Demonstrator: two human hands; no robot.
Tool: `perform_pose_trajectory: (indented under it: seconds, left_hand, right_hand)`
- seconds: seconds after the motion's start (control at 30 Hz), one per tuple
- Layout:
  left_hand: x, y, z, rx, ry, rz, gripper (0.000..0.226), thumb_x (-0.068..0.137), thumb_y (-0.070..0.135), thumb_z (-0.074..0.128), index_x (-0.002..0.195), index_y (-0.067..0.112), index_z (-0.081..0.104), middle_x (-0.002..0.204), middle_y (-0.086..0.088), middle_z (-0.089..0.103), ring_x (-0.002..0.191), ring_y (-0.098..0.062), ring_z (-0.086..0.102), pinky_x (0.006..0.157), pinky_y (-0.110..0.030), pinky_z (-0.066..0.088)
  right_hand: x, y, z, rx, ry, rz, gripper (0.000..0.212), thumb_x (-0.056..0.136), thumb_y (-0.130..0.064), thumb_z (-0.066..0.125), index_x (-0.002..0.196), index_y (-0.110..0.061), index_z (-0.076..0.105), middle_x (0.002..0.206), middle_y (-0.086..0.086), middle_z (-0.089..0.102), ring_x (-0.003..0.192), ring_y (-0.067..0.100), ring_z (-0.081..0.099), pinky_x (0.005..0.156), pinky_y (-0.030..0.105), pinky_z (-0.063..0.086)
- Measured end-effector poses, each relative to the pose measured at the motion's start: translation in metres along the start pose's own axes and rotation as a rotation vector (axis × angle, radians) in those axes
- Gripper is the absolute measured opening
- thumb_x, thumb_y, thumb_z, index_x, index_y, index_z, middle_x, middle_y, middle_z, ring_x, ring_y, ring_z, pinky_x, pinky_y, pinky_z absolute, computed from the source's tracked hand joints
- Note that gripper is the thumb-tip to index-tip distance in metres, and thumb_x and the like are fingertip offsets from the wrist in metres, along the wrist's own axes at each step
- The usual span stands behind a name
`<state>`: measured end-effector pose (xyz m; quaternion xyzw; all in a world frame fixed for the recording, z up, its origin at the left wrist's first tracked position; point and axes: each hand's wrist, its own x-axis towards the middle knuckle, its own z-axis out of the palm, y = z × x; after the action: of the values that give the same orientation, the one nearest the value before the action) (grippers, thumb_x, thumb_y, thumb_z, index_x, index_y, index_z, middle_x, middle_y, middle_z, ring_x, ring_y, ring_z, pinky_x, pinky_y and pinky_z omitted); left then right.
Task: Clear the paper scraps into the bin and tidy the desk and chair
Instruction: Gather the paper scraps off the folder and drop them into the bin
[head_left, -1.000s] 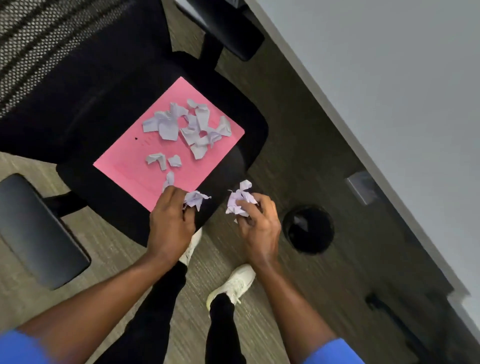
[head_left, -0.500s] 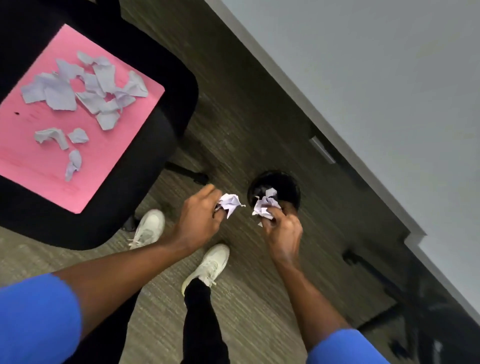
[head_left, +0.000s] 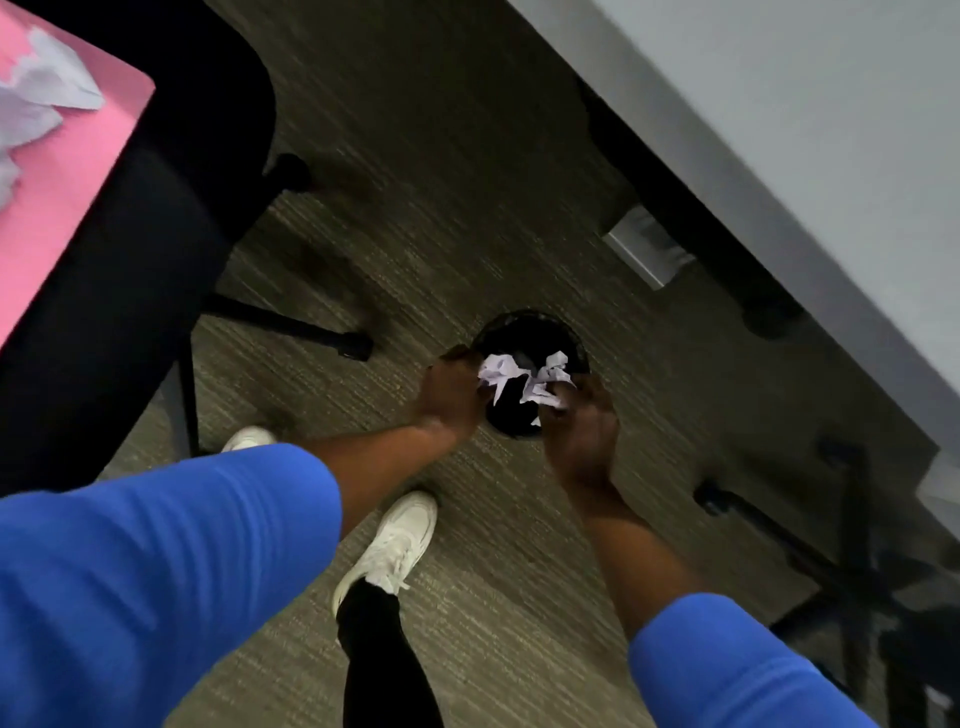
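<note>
A round black bin (head_left: 524, 332) stands on the carpet below the desk edge. My left hand (head_left: 449, 397) holds a bunch of pale lilac paper scraps (head_left: 496, 371) over the bin's left rim. My right hand (head_left: 584, 421) grips another bunch of scraps (head_left: 548, 382) over the bin's opening. Both bunches are still in my fingers. At the far left, a pink sheet (head_left: 57, 192) lies on the black chair seat (head_left: 171, 218) with more scraps (head_left: 36, 98) on it.
The grey desk top (head_left: 831, 130) runs diagonally across the upper right, with a dark leg below it. The chair's base arm and caster (head_left: 353, 345) reach toward the bin. Another chair base (head_left: 852, 561) sits at the right. My white shoes (head_left: 395, 545) stand on the carpet.
Both hands carried their scraps from the chair seat rightward and down to the bin; they now sit over its opening. The view swung away from the chair.
</note>
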<state>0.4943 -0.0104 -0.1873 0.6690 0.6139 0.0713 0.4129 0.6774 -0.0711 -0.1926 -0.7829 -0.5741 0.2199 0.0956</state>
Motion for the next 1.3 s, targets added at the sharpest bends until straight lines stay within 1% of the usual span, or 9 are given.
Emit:
perform_pose_trajectory:
  seconds: [0.1,0.17,0.3,0.4,0.53,0.73,0.93,1.17,1.3]
  left_hand:
    - [0.024,-0.003,0.032,-0.053,0.001,-0.005,0.033,0.084,0.002,0.075,0.116,0.001,0.076,0.109,-0.027,0.077,0.101,-0.047,0.074,0.082,-0.045,0.054]
    - [0.037,-0.002,0.043,-0.071,-0.002,-0.020,0.037,0.089,0.007,0.071,0.126,0.004,0.074,0.123,-0.023,0.076,0.114,-0.043,0.071,0.096,-0.042,0.050]
    - [0.049,0.005,0.061,-0.155,-0.105,-0.046,0.038,0.091,0.010,0.067,0.126,-0.002,0.071,0.131,-0.022,0.073,0.118,-0.025,0.066,0.099,-0.032,0.042]
    - [0.055,-0.005,0.074,-0.070,-0.160,-0.086,0.056,0.092,0.024,0.070,0.145,0.007,0.058,0.143,-0.017,0.066,0.133,-0.035,0.062,0.110,-0.041,0.049]
    - [0.053,-0.005,0.070,-0.007,-0.210,-0.119,0.057,0.096,0.035,0.064,0.149,0.015,0.053,0.137,-0.013,0.068,0.124,-0.039,0.067,0.093,-0.045,0.057]
    - [0.031,0.002,0.041,0.190,-0.342,-0.026,0.041,0.099,0.036,0.065,0.132,0.011,0.066,0.131,-0.014,0.071,0.122,-0.038,0.068,0.094,-0.046,0.060]
    - [-0.003,-0.013,-0.008,0.190,-0.314,-0.100,0.048,0.097,0.048,0.047,0.132,0.022,0.068,0.132,-0.008,0.070,0.123,-0.034,0.067,0.101,-0.040,0.056]
    - [-0.058,-0.033,-0.111,-0.114,-0.063,-0.295,0.017,0.087,0.035,0.068,0.093,0.021,0.075,0.096,-0.002,0.081,0.098,-0.026,0.076,0.086,-0.036,0.062]
    - [-0.087,-0.059,-0.170,-0.222,0.069,-0.297,0.017,0.092,0.038,0.075,0.082,0.025,0.071,0.082,0.010,0.079,0.082,-0.010,0.074,0.081,-0.037,0.062]
  right_hand:
    - [0.015,0.018,0.017,-0.020,0.005,-0.005,0.042,0.085,-0.037,0.054,0.112,-0.017,0.079,0.122,0.012,0.072,0.117,0.034,0.067,0.094,0.041,0.055]
    - [0.024,0.027,0.024,-0.042,-0.001,0.006,0.040,0.084,-0.035,0.054,0.111,-0.017,0.078,0.124,0.012,0.072,0.117,0.033,0.065,0.094,0.039,0.052]
    - [0.035,0.042,0.035,-0.048,-0.067,0.041,0.031,0.086,-0.023,0.071,0.116,-0.018,0.077,0.135,0.014,0.067,0.123,0.033,0.063,0.097,0.038,0.055]
    - [0.038,0.047,0.039,-0.046,-0.116,0.025,0.042,0.086,-0.018,0.076,0.127,-0.025,0.076,0.145,0.013,0.062,0.126,0.031,0.063,0.098,0.037,0.056]
    - [0.037,0.041,0.037,-0.055,-0.131,0.067,0.057,0.087,-0.022,0.069,0.144,-0.023,0.064,0.153,0.017,0.055,0.121,0.042,0.066,0.094,0.047,0.060]
    - [0.018,0.015,0.028,-0.070,-0.115,0.079,0.053,0.087,-0.019,0.061,0.139,-0.018,0.066,0.152,0.019,0.054,0.129,0.045,0.061,0.089,0.052,0.061]
    - [-0.006,-0.044,0.017,-0.007,-0.076,0.005,0.052,0.088,-0.029,0.050,0.134,-0.013,0.066,0.139,0.022,0.062,0.119,0.045,0.067,0.088,0.050,0.062]
    - [-0.015,-0.153,-0.009,0.109,-0.086,-0.042,0.048,0.093,-0.015,0.066,0.140,-0.024,0.062,0.148,0.010,0.056,0.135,0.036,0.059,0.107,0.048,0.055]
    - [-0.015,-0.214,-0.018,0.124,-0.164,-0.023,0.056,0.094,-0.021,0.072,0.148,-0.022,0.057,0.120,0.017,0.072,0.113,0.037,0.070,0.096,0.045,0.057]
